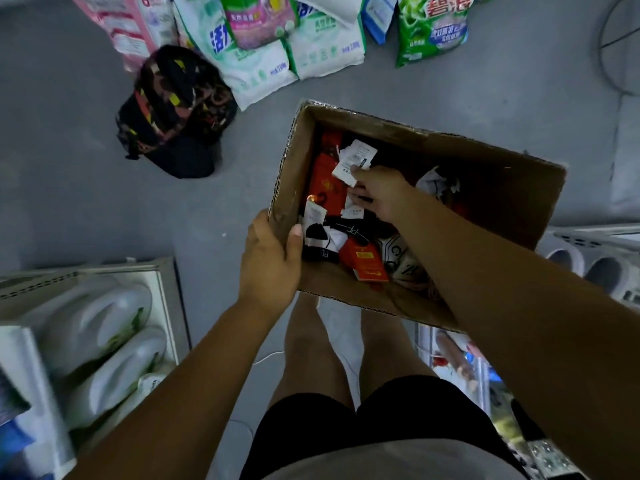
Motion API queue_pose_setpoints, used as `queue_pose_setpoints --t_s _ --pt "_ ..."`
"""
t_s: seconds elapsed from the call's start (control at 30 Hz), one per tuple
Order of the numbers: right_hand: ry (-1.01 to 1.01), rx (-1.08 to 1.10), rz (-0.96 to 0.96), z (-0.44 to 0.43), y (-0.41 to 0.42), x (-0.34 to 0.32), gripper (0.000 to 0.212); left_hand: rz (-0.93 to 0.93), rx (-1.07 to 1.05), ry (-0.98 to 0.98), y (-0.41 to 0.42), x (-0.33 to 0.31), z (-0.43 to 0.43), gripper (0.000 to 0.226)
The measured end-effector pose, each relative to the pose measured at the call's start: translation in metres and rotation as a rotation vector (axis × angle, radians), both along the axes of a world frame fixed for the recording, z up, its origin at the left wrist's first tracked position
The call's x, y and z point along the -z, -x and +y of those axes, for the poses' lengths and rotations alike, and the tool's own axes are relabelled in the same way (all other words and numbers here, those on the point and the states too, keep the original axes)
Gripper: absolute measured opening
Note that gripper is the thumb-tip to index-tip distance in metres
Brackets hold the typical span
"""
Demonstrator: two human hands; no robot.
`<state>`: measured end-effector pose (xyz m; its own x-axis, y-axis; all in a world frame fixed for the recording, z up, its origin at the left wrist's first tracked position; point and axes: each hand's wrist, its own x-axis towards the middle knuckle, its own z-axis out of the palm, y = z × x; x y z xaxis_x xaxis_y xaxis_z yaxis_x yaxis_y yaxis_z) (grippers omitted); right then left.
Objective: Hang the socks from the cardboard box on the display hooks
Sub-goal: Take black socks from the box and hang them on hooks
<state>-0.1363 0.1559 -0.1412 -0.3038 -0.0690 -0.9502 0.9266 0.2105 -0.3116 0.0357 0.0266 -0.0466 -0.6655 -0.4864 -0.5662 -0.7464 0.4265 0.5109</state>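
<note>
Right forearm [519, 289] crosses cardboard box [502, 188]; right hand [379, 195] seemingly pinches tagged socks [360, 155]. Left hand [268, 261] grips box corner, thumb inside.

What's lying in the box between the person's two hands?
Head view: black-and-white socks with a white tag lie in the cardboard box, between the left hand gripping its edge and the right hand.

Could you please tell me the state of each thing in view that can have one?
Cardboard box: open-topped, held above the floor, partly filled.
Socks: heaped loose in the box, tags on.
Left hand: grips the box's near corner, thumb inside.
Right hand: inside the box, fingers curled on tagged socks.
Backpack: lying on the floor.
Detergent bags: lying on the floor, apparently sealed.
</note>
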Motion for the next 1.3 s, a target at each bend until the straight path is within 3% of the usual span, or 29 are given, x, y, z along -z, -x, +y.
queue_pose_setpoints --t_s 0.13,0.17,0.23,0.33,0.4,0.63,0.77,0.87,1.1,1.2,1.3 --pt "0.077 0.044 -0.012 0.018 -0.018 -0.033 0.036 0.258 -0.092 0.315 0.002 -0.015 0.008 0.039" --pt "0.096 0.063 -0.026 0.023 -0.025 -0.046 0.035 0.299 -0.092 0.319 0.004 -0.021 0.011 0.033" --pt "0.155 0.088 -0.085 0.035 -0.041 -0.071 0.028 0.235 -0.101 0.081 0.014 -0.033 0.017 0.032" --pt "0.234 0.048 -0.167 0.051 -0.067 -0.096 0.032 -0.104 -0.182 -0.44 0.03 -0.041 0.028 0.042" --pt "0.271 0.019 -0.186 0.056 -0.082 -0.102 0.032 -0.194 -0.217 -0.545 0.031 -0.038 0.031 0.036" --pt "0.141 -0.102 -0.083 0.061 -0.101 -0.096 0.02 -0.194 -0.363 -0.441 0.018 -0.041 0.035 0.028" --pt "-0.04 -0.194 0.063 0.074 -0.086 -0.075 0.033 -0.151 -0.44 -0.286 -0.002 -0.048 0.028 0.031" --pt "-0.065 -0.214 0.091 0.073 -0.066 -0.05 0.04 -0.128 -0.431 -0.151 -0.015 -0.046 0.024 0.028" --pt "-0.104 -0.521 0.31 0.051 -0.052 0.023 0.063 -0.1 -0.442 -0.114 -0.022 -0.038 0.029 0.021" --pt "-0.18 -0.722 0.426 0.048 -0.051 0.043 0.044 -0.083 -0.45 -0.119 -0.025 -0.036 0.029 0.024" --pt "-0.241 -0.712 0.5 0.051 -0.049 0.049 0.03 -0.075 -0.444 -0.118 -0.026 -0.038 0.03 0.023"
